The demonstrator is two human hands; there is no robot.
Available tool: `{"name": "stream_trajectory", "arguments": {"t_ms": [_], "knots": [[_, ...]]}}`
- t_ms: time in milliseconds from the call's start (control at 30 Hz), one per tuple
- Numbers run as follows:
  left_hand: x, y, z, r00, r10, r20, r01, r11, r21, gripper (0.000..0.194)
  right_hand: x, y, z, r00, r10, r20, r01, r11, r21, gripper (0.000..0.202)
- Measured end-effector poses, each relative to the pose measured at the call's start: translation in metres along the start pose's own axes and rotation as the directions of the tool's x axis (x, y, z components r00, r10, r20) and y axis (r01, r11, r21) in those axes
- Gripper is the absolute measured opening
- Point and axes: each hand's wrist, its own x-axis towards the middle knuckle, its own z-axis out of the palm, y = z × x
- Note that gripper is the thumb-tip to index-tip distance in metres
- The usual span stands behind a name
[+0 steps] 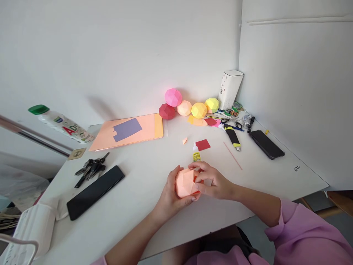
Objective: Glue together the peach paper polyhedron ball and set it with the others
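A faceted peach paper ball (pixel 184 183) is held above the front part of the white table. My left hand (pixel 171 195) cups it from the left and below. The fingers of my right hand (pixel 212 181) pinch at an opening on its right side, where a darker orange inside shows. Just behind the ball stands or lies a small yellow glue bottle (pixel 196 154) with a white nozzle, beside a dark red paper square (pixel 203 144). A small peach paper scrap (pixel 184 140) lies to the left of the bottle.
Several finished paper balls (pixel 173 98) rest by the wall. Peach sheets (pixel 104 136), a black phone (pixel 95 192) and keys (pixel 92 168) are on the left. At the right are a box cutter (pixel 233 138), scissors (pixel 237 124), a thin stick (pixel 232 155) and another phone (pixel 266 144).
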Motion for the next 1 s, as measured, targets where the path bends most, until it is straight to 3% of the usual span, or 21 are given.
{"name": "stream_trajectory", "arguments": {"t_ms": [233,467,600,733,900,1000], "knots": [[0.000,0.000,0.000,0.997,0.073,-0.033,-0.070,0.994,0.080,0.092,0.001,0.001,0.000,0.982,-0.190,-0.004,0.188,0.974,-0.123,0.024],[0.004,-0.004,-0.002,0.961,0.270,-0.055,-0.246,0.931,0.270,0.090,0.002,0.000,-0.002,0.957,-0.289,0.038,0.291,0.942,-0.166,0.021],[0.008,-0.010,-0.004,0.936,0.353,0.010,-0.329,0.863,0.383,0.093,0.003,0.003,-0.002,0.950,-0.311,-0.009,0.306,0.938,-0.161,0.017],[0.008,-0.014,-0.003,0.881,0.462,0.106,-0.449,0.743,0.496,0.092,0.004,0.005,-0.003,0.945,-0.315,-0.084,0.304,0.945,-0.124,0.014],[0.003,-0.005,0.000,0.855,0.490,0.173,-0.491,0.652,0.578,0.086,0.005,0.004,-0.002,0.948,-0.291,-0.129,0.281,0.955,-0.092,0.008],[0.003,0.000,-0.001,0.817,0.538,0.208,-0.539,0.585,0.605,0.081,0.005,0.004,-0.002,0.947,-0.296,-0.127,0.287,0.954,-0.088,0.010]]}}
